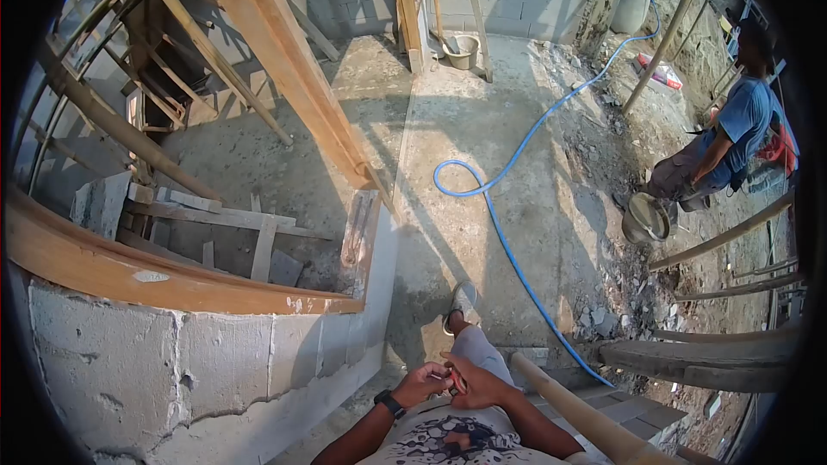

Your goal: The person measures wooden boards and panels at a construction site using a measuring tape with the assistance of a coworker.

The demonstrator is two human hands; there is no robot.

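Note:
Close in front of my waist, my left hand (420,386) and my right hand (479,385) meet with their fingers closed. Between them is a small red object (459,382), mostly covered by the fingers, so its kind does not show. My right hand is wrapped round it, while the fingertips of my left hand pinch at its near side. A dark watch (389,404) is on my left wrist.
A block wall (215,353) with a wooden frame (172,275) stands at my left. A blue hose (517,267) loops over the concrete floor. A bamboo pole (586,413) slants by my right side. Rightward, a person (732,129) is beside a bucket (646,219).

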